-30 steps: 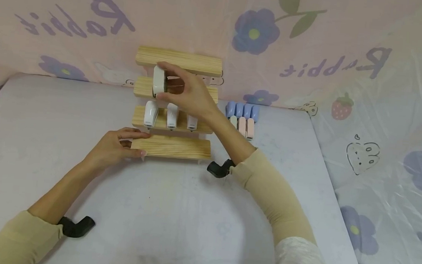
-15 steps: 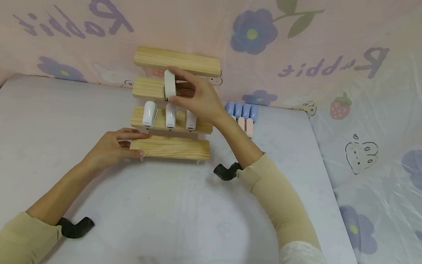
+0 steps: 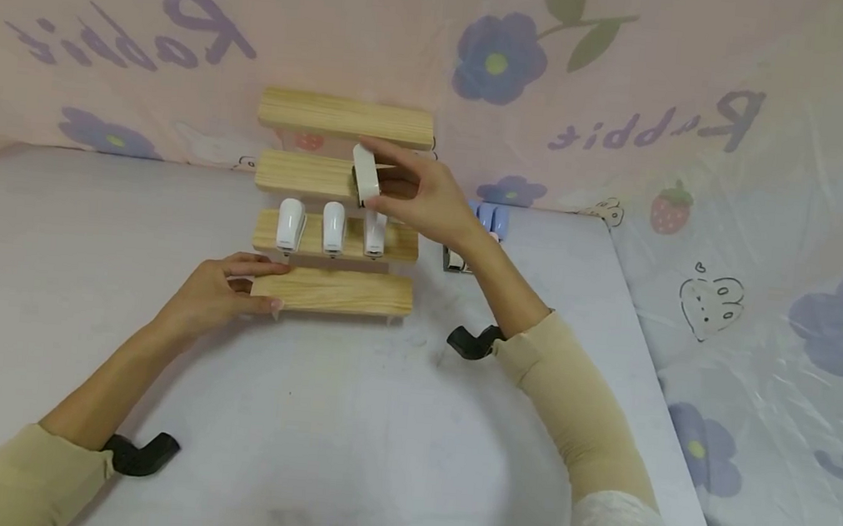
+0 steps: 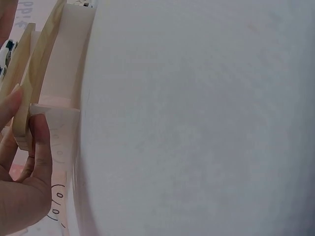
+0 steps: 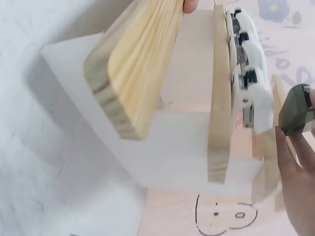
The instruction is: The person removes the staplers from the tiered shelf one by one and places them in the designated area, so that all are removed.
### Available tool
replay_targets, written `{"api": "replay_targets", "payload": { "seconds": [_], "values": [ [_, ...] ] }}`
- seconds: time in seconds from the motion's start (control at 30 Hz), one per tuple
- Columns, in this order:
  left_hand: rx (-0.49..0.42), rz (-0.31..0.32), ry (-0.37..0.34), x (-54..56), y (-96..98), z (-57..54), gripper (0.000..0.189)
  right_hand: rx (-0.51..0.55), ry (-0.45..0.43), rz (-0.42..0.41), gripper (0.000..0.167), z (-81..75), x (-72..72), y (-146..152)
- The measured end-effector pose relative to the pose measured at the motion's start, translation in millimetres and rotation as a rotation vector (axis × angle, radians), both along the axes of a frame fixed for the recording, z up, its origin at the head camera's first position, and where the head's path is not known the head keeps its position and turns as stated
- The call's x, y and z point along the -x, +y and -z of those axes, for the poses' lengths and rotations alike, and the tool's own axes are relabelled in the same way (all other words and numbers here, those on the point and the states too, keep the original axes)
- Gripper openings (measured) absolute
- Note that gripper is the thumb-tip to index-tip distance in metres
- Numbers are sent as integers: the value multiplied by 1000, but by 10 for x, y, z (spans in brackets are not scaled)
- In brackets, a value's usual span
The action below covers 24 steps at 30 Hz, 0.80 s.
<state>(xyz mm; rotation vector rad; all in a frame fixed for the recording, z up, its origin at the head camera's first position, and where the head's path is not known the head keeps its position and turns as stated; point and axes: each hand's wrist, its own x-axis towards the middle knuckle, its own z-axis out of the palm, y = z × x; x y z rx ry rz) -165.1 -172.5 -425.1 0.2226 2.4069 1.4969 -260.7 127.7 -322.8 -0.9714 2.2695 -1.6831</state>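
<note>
A tiered rack with pale wooden boards stands at the back of the table. My left hand pinches the left end of its lowest board, thumb on one face and fingers on the other. My right hand holds a small stapler upright between thumb and fingers, in front of the second board from the top. From the right wrist, that stapler shows a dark grey-green side. Three white staplers, the left one among them, stand in a row on the board below.
Blue staplers lie on the table right of the rack, partly hidden by my right forearm. The topmost board is close above my right hand. Behind the rack hangs a printed curtain. A black fitting sits at my left cuff.
My right hand has moved rightward along the second board with the stapler, which now leans a little. My left hand keeps its grip on the lowest board.
</note>
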Motion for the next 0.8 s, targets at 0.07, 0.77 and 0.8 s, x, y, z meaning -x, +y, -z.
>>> {"api": "replay_targets", "payload": {
  "seconds": [0.07, 0.77, 0.8],
  "values": [
    [-8, 1, 4, 2, -1, 4, 58, -2, -4, 3, 67, 0, -7, 44],
    [46, -2, 121, -30, 7, 11, 53, 8, -4, 43, 67, 13, -17, 534],
    [48, 0, 127, -32, 7, 10, 53, 1, -7, 47, 67, 11, -23, 560]
  ]
}}
